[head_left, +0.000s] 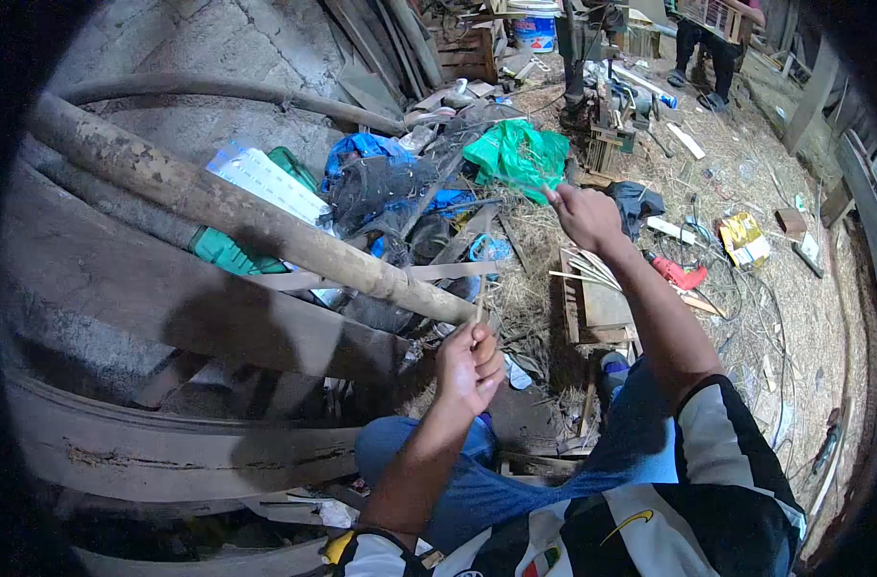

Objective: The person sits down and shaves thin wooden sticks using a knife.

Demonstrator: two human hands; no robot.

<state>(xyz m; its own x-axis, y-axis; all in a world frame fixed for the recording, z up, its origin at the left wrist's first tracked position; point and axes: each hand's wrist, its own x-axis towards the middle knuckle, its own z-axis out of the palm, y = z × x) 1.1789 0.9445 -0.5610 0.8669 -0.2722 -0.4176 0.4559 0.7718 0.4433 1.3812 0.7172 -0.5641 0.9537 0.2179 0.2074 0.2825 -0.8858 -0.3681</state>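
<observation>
The left hand (471, 367), nearer the wearer's body, is pinched on a thin, pale wooden strip (481, 299), its long axis running forward from the grip. Farther out and rightward, the right hand (586, 219) is curled; whether around anything, I cannot tell.

Ground (812, 337) strewn with straw and debris. Grey concrete (265, 43), cracked, at upper left. Weathered wooden boards (198, 466) line left side, crossed by dark shadows (228, 322).
</observation>
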